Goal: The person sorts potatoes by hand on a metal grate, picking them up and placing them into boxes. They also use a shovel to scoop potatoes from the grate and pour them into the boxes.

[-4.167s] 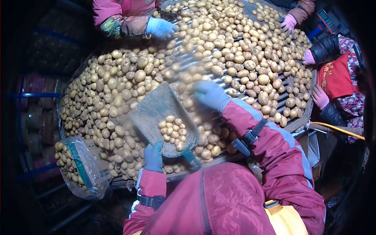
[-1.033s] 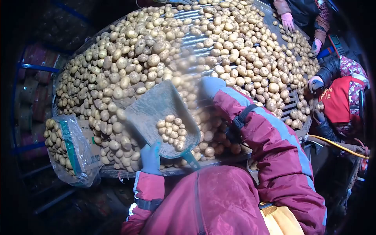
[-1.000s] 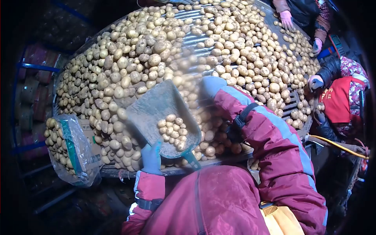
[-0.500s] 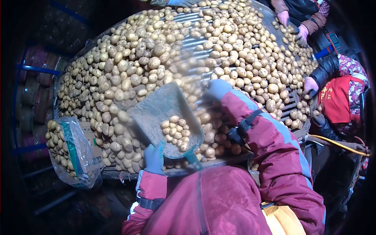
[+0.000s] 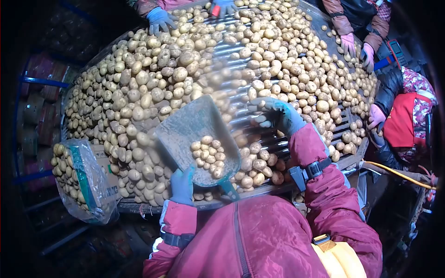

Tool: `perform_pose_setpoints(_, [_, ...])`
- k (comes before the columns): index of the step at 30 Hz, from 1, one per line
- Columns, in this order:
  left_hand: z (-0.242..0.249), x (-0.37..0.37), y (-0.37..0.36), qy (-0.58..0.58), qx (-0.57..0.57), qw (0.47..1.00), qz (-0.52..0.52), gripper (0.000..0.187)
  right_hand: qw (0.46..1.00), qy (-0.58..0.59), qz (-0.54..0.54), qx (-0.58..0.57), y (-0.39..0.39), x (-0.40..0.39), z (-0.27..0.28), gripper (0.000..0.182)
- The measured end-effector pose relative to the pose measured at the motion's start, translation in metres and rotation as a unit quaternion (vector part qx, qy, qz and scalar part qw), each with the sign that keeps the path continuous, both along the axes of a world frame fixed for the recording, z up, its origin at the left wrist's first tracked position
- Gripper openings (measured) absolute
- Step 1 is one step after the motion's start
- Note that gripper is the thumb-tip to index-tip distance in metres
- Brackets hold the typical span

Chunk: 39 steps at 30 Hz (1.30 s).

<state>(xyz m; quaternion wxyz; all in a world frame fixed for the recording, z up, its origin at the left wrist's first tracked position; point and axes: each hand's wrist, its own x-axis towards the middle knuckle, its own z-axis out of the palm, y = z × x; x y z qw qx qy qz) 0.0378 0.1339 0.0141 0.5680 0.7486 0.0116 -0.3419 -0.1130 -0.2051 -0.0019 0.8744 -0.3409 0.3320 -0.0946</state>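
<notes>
One change I log: right hand (image 5: pixel 278 115), two o'clock of the scoop (image 5: pixel 185 126), is now turned, fingers half-curled, contents unclear, while left hand (image 5: pixel 182 186) grips the scoop at seven o'clock, its small potatoes (image 5: pixel 207 155) seemingly not added to.

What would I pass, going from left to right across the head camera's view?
A box partly wrapped in clear plastic → a scoop with small potatoes in it → the wearer's gloved right hand → a co-worker's red garment.
</notes>
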Motion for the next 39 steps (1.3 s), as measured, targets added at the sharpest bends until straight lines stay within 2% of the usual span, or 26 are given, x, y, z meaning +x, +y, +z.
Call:
perform_pose_setpoints(3, [-0.005,0.004,0.004,-0.008,0.022,1.000,-0.018,0.042,0.995,-0.064,-0.010,0.082,0.007,0.002,0.026,0.035])
perform_pose_setpoints(6, [-0.001,0.004,0.002,0.001,0.025,1.000,-0.014,0.044,0.994,-0.042,-0.066,0.074,0.004,0.004,-0.001,0.037])
perform_pose_setpoints(8, [0.006,0.002,-0.002,0.006,0.019,1.000,-0.007,0.044,0.998,0.049,-0.024,-0.037,-0.016,0.004,-0.023,0.035])
perform_pose_setpoints(10, [0.008,0.001,-0.001,0.000,0.015,1.000,-0.007,0.044,0.973,0.126,0.021,-0.193,-0.030,0.016,-0.026,0.034])
perform_pose_setpoints(12, [0.001,0.003,0.007,0.002,0.031,0.999,-0.007,0.044,0.902,0.185,0.066,-0.385,-0.033,0.040,-0.028,0.032])
perform_pose_setpoints(13, [-0.002,0.004,0.010,0.001,0.038,0.999,-0.007,0.043,0.841,0.229,0.103,-0.479,-0.037,0.053,-0.027,0.033])
perform_pose_setpoints(15, [-0.002,0.004,0.014,0.007,0.042,0.999,-0.005,0.041,0.680,0.306,0.169,-0.644,-0.045,0.083,-0.024,0.034])
perform_pose_setpoints(18, [-0.001,-0.001,0.015,0.012,-0.007,1.000,0.022,0.039,0.604,0.368,0.318,-0.631,-0.057,0.122,-0.026,0.036])
perform_pose_setpoints(19, [-0.001,-0.003,0.014,0.012,-0.033,0.999,0.037,0.038,0.621,0.401,0.264,-0.620,-0.055,0.131,-0.030,0.035])
perform_pose_setpoints(22, [0.008,-0.007,0.012,0.012,-0.026,0.999,0.044,0.036,0.555,0.392,0.266,-0.684,-0.043,0.138,-0.029,0.032])
perform_pose_setpoints(24, [0.010,-0.008,0.019,0.020,-0.019,0.999,0.035,0.039,0.557,0.383,0.346,-0.651,-0.049,0.150,-0.021,0.032])
perform_pose_setpoints(26, [0.013,-0.007,0.020,0.021,-0.011,0.999,0.025,0.038,0.564,0.364,0.335,-0.661,-0.052,0.144,-0.019,0.032])
perform_pose_setpoints(29, [0.013,-0.009,0.019,0.012,-0.033,0.998,0.046,0.034,0.566,0.388,0.275,-0.673,-0.055,0.134,-0.046,0.031])
perform_pose_setpoints(32, [0.015,-0.008,0.017,-0.002,-0.008,0.999,0.038,0.033,0.759,0.317,0.220,-0.525,-0.075,0.112,-0.056,0.038])
perform_pose_setpoints(33, [0.015,-0.006,0.017,-0.005,0.007,1.000,0.029,0.033,0.834,0.275,0.145,-0.456,-0.078,0.106,-0.063,0.034])
perform_pose_setpoints(35, [0.012,-0.003,0.017,0.001,0.001,1.000,0.031,0.035,0.957,0.114,0.090,-0.250,-0.059,0.093,-0.028,0.034])
perform_pose_setpoints(36, [0.011,-0.002,0.016,0.003,-0.002,1.000,0.031,0.036,0.988,0.028,0.057,-0.137,-0.043,0.086,-0.002,0.034])
perform_pose_setpoints(38, [0.021,-0.001,0.008,0.034,0.033,0.998,0.037,0.037,0.987,-0.056,0.096,-0.115,-0.003,0.084,0.046,0.037])
perform_pose_setpoints(39, [0.025,0.001,0.005,0.047,0.051,0.997,0.039,0.038,0.971,-0.122,0.146,-0.146,0.016,0.084,0.060,0.038])
